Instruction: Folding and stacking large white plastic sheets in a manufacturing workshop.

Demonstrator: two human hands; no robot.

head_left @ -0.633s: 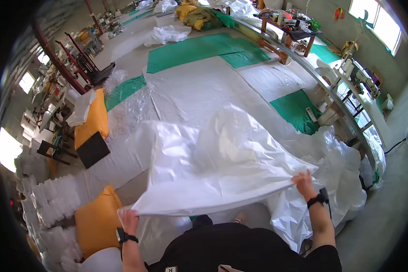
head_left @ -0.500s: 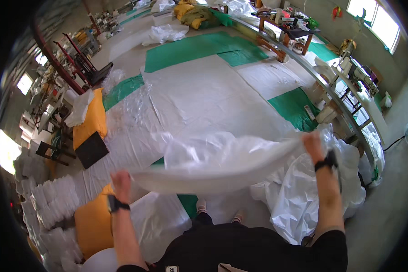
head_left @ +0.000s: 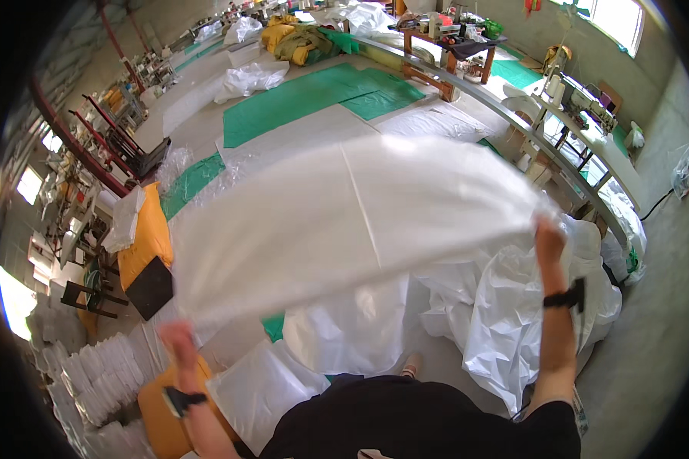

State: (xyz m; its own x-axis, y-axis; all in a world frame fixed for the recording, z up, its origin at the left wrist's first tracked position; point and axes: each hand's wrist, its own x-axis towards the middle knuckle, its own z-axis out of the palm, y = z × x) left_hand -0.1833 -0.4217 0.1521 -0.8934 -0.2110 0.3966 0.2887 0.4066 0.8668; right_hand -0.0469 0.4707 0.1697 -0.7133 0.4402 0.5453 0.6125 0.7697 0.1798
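The big white plastic sheet (head_left: 360, 222) billows in the air between both raised hands, the left hand (head_left: 177, 336), blurry, seems closed on one corner, the right hand (head_left: 550, 239) pinches the other, so keep both grips tight and level.

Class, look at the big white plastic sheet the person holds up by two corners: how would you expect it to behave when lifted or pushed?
The white plastic sheet is probably floppy: it bows between the left hand and right hand. It seems light for its size, billowing wide from two grips. Its glossy surface suggests it may slip.
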